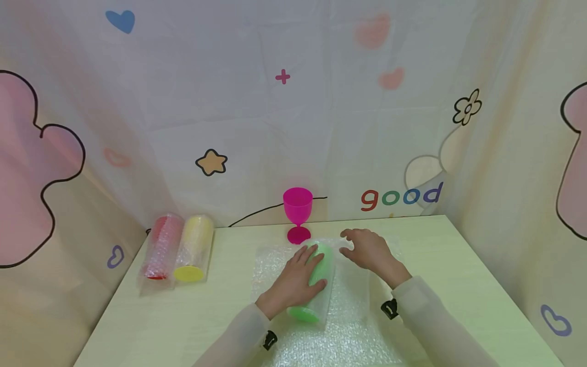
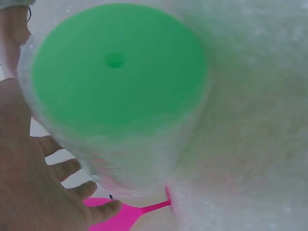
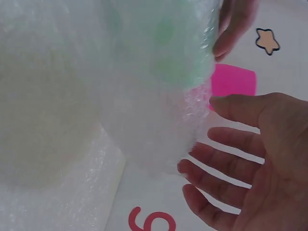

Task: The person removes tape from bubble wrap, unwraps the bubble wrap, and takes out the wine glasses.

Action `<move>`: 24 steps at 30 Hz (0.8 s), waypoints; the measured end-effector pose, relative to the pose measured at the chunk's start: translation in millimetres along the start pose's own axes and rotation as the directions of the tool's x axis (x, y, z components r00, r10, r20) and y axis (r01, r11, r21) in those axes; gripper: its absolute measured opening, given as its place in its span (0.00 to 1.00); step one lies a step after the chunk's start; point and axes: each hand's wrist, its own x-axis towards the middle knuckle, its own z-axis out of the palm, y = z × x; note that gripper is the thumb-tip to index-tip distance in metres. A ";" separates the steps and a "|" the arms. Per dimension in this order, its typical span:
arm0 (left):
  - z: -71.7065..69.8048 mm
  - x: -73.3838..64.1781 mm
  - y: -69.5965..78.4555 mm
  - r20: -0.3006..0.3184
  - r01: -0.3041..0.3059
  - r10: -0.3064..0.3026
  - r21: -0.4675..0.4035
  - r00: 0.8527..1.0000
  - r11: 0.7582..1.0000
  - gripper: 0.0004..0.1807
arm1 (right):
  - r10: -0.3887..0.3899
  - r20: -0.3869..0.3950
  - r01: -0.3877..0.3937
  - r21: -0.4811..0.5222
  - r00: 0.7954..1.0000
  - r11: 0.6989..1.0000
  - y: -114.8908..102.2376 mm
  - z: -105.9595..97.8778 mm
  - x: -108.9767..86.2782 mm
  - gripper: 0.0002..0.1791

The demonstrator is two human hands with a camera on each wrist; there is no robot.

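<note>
1. My left hand (image 1: 293, 283) rests on the green bundle (image 1: 322, 270) from its left side, fingers spread and thumb stretched across it rather than curled round.
2. My right hand (image 1: 367, 248) hovers to the bundle's right, fingers apart and loosely bent; I cannot tell whether its fingertips touch the plastic.
3. The two hands sit apart, with both forearms slanting inward.
4. I see the bundle lying on bubble wrap (image 1: 339, 334), just before the upright pink goblet (image 1: 298, 206).
</note>
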 end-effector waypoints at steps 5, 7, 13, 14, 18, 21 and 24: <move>-8.6 6.4 5.6 0.001 0.025 -0.025 0.017 1.000 1.000 0.34 | -0.040 0.080 0.041 -0.014 0.996 0.999 0.9 5.5 17.7 0.18; -10.6 10.8 8.1 0.038 0.042 -0.043 0.020 0.998 0.999 0.37 | -0.055 0.074 0.056 -0.003 0.996 0.998 0.6 7.1 21.2 0.15; -7.1 19.7 11.9 0.141 0.108 -0.115 0.054 0.983 0.993 0.46 | -0.097 0.002 0.097 -0.004 0.995 0.995 -0.8 12.0 27.8 0.06; -5.3 19.5 11.6 0.148 0.113 -0.120 0.061 0.982 0.992 0.47 | -0.101 -0.003 0.101 -0.005 0.995 0.995 -0.5 13.3 28.4 0.05; -0.8 18.0 9.0 0.159 0.113 -0.127 0.096 0.979 0.989 0.49 | -0.107 -0.026 0.107 -0.024 0.994 0.994 2.4 16.5 29.2 0.03; -2.0 17.3 7.4 0.145 0.108 -0.121 0.098 0.982 0.989 0.48 | -0.092 -0.050 0.091 -0.030 0.994 0.995 6.2 16.7 28.9 0.03; -4.1 16.1 5.5 0.137 0.108 -0.120 0.094 0.983 0.990 0.47 | -0.062 -0.050 0.062 -0.009 0.997 0.998 11.5 17.0 28.4 0.04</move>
